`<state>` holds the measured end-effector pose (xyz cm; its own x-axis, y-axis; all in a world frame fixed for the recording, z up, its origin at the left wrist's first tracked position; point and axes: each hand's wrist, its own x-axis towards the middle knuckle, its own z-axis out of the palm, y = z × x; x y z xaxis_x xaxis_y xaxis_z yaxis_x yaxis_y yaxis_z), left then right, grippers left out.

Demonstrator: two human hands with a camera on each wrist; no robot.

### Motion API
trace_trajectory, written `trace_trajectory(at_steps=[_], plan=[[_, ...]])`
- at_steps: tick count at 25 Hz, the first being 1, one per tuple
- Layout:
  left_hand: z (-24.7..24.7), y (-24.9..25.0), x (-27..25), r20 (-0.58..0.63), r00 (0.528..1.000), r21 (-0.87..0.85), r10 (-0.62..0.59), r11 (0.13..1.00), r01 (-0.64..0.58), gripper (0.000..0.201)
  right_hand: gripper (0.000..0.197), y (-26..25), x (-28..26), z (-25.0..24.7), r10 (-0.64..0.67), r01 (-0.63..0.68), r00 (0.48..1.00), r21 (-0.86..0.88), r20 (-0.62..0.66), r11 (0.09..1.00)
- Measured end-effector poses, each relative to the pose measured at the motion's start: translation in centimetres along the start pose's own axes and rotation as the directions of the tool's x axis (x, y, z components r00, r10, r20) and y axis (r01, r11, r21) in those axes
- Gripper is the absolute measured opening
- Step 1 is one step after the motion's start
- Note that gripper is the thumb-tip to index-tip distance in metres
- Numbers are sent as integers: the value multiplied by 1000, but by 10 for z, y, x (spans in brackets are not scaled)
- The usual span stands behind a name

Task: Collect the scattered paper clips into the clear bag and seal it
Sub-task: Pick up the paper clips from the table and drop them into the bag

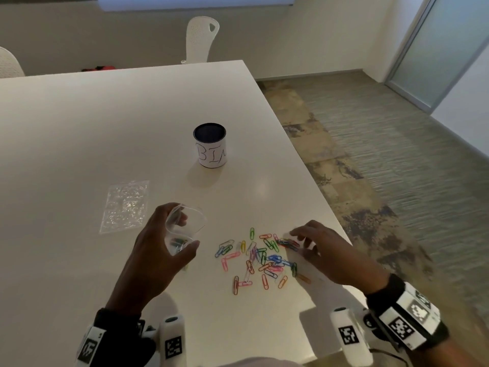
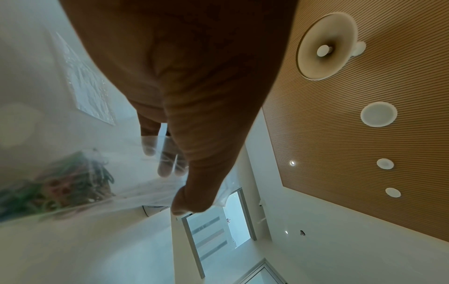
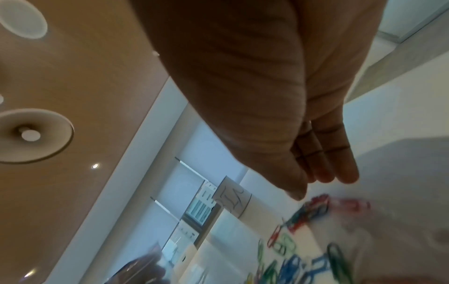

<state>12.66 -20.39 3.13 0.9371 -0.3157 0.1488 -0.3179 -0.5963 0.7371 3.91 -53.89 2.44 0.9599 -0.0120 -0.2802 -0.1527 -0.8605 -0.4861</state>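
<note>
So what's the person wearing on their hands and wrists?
The left hand and right hand are bare. Each wrist carries a black strap with white blocks bearing black-and-white square tag markers. A thin cable trails off the right wrist.

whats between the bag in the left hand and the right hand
In the head view, the scattered paper clips lie on the table between the bag and the right hand.

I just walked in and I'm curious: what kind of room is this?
Probably an office meeting room: a large white table, a white chair pushed up at its far end, a frosted sliding door, and a slatted wood ceiling with recessed lights.
</note>
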Motion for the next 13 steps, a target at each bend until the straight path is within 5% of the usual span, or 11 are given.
trace_trajectory(at_steps=[2,6,9,13], plan=[[-1,-1,-2,-4,1000,7,2,1000,-2,65,42,4,-11,-13,87,-88,996,-19,-21,996],[-2,-4,-5,-22,1000,1,9,1000,-9,64,87,7,-30,-13,302,-283,945,-148,124,948],[-2,-4,-4,-15,1000,-5,5,1000,-5,64,82,-2,-29,11,253,-241,956,-94,151,966],[1,-2,-4,-5,1000,-11,6,1000,-6,65,63,-17,-12,29,176,-177,984,22,13,984]])
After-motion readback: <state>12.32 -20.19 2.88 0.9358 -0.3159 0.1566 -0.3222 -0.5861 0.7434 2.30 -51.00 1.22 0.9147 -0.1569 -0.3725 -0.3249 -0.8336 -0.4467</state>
